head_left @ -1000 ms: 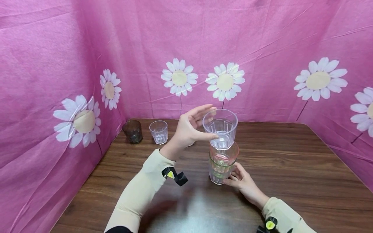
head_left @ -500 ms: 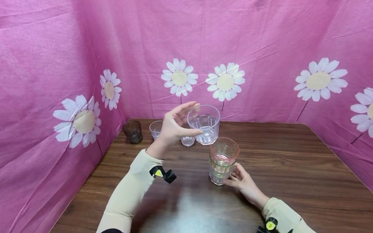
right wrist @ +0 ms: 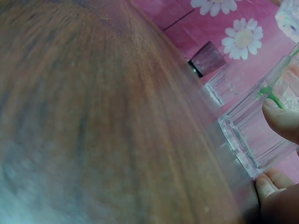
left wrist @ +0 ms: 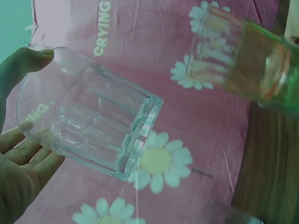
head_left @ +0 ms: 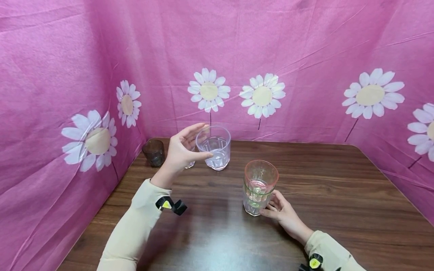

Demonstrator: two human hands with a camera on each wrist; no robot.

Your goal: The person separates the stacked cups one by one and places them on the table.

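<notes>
My left hand (head_left: 183, 150) grips a clear tumbler (head_left: 217, 148) near its rim, thumb on the near side and fingers on the far side. In the left wrist view the tumbler (left wrist: 93, 112) hangs against the cloth, its faceted base pointing away from the hand. My right hand (head_left: 286, 216) holds the lower part of a stack of nested tumblers (head_left: 259, 188), thumb and fingers around its right side. A pink-rimmed tumbler tops the stack, a green rim shows below it, and the bottom one (right wrist: 252, 126) is clear.
A dark smoky tumbler (head_left: 154, 153) stands at the table's back left. Beside it a clear tumbler (head_left: 190, 164) is mostly hidden behind my left hand. Pink cloth (head_left: 298, 45) with daisies encloses the back and sides of the wooden table (head_left: 322, 180).
My left hand has carried the clear tumbler from above the stack leftward, to overlap where another clear tumbler showed on the table. The right hand and the stack have stayed put.
</notes>
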